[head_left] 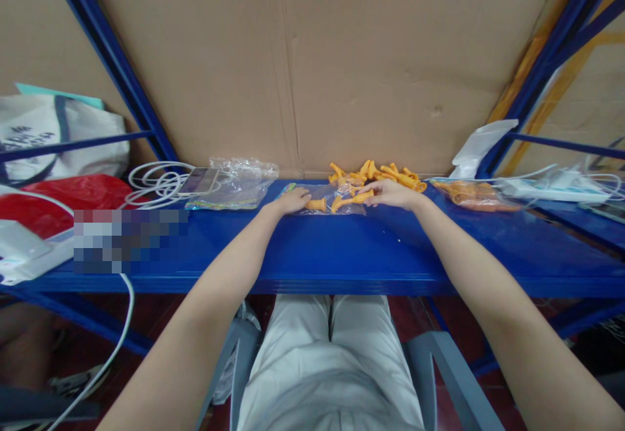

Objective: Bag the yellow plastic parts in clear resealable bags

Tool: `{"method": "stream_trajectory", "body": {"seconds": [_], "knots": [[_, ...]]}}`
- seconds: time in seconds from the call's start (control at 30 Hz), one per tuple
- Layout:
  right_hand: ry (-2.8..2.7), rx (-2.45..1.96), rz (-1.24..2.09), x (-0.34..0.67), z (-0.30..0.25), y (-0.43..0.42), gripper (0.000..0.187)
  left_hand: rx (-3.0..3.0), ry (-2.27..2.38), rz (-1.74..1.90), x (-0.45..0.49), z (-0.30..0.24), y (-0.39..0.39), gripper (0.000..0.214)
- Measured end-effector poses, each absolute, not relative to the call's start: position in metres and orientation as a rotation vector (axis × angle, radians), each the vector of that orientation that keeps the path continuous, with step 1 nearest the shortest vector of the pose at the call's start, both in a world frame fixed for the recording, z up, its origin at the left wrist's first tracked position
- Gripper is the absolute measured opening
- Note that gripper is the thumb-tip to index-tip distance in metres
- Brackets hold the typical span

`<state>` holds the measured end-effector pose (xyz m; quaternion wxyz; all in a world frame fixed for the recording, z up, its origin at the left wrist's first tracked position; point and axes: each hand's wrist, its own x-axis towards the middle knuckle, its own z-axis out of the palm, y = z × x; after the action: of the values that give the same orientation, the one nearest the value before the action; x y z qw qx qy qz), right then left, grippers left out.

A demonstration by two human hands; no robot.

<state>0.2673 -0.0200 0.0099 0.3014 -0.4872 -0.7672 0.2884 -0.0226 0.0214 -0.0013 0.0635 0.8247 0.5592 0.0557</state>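
Note:
My left hand (294, 201) is at the left end of a clear plastic bag (325, 192), its fingers closed on the bag's edge. An orange plastic piece (316, 205) with a flared end shows beside those fingers. My right hand (389, 194) pinches another orange plastic piece (359, 198) at the bag's right end. Behind that hand, against the cardboard, lies a loose pile of similar orange pieces (406, 176). Whether the pinched piece is inside the bag or on top of it, I cannot tell.
A filled bag of orange pieces (463, 194) lies at right, near a white power strip (551, 187). At left are a flat clear bag (239, 187), coiled white cable (159, 180) and red plastic bag (73, 200). Blue posts (110, 53) and cardboard (293, 66) border the blue table (342, 249).

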Motion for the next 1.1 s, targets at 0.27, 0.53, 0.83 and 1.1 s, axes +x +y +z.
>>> {"method": "stream_trajectory", "body": {"seconds": [0.27,0.53,0.83,1.1], "knots": [[-1.987,-1.281,0.66,0.253,0.004,-0.02,0.033,2.386,1.825,0.241,-0.021,-0.01,0.027,0.07],[-1.905,-1.185,0.575,0.246,-0.016,-0.005,0.029,2.417,1.635,0.206,-0.024,-0.011,0.027,0.076],[-2.042,-1.145,0.937,0.233,-0.011,-0.023,0.035,2.235,1.722,0.575,-0.021,-0.008,0.027,0.064],[-2.148,-1.162,0.675,0.223,-0.018,-0.019,0.036,2.18,1.583,0.462,-0.012,-0.006,0.014,0.07]]}}
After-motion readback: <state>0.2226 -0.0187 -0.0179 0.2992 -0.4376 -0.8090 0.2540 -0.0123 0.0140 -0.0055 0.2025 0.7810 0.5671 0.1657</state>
